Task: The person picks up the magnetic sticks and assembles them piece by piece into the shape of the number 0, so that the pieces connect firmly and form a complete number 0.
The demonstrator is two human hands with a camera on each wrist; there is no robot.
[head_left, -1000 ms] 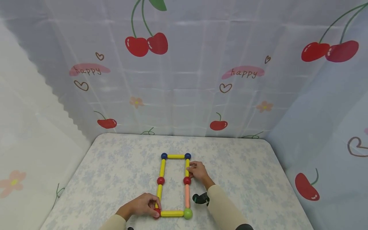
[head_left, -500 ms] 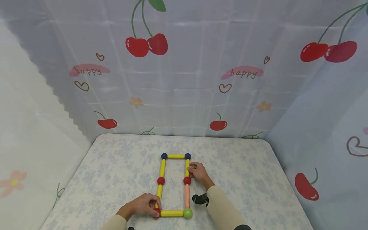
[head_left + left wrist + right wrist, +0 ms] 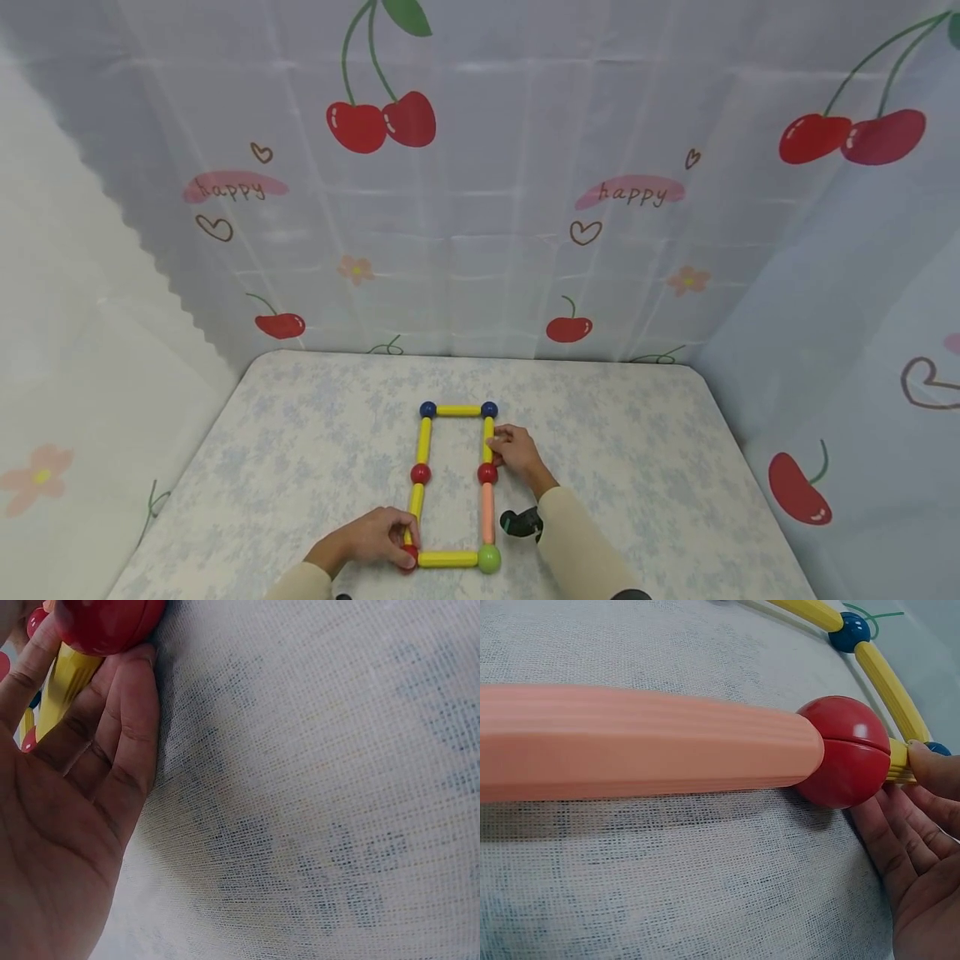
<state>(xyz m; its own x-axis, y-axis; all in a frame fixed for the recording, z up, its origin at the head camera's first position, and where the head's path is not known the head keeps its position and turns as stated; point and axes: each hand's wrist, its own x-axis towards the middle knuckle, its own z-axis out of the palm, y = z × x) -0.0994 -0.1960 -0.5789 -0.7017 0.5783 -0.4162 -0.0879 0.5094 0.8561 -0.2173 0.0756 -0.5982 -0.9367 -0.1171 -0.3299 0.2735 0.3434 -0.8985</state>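
Note:
Toy building rods and balls form a long rectangle on the table. My left hand (image 3: 375, 533) grips the near-left red ball (image 3: 408, 558), its fingers also against the end of the left yellow rod (image 3: 416, 502). On the far right side, my right hand (image 3: 517, 450) pinches a yellow rod (image 3: 488, 437) just beyond a red ball (image 3: 847, 750). From that ball a pink rod (image 3: 645, 742) runs to the green ball (image 3: 489, 558) at the near-right corner. A yellow rod (image 3: 448, 559) makes the near side. Blue balls (image 3: 427, 409) mark the two far corners.
The table (image 3: 615, 433) has a pale floral cloth. White curtains (image 3: 465, 208) with cherry prints stand behind it and at both sides. A black device (image 3: 521, 522) is strapped at my right wrist, left of the cream sleeve (image 3: 585, 550).

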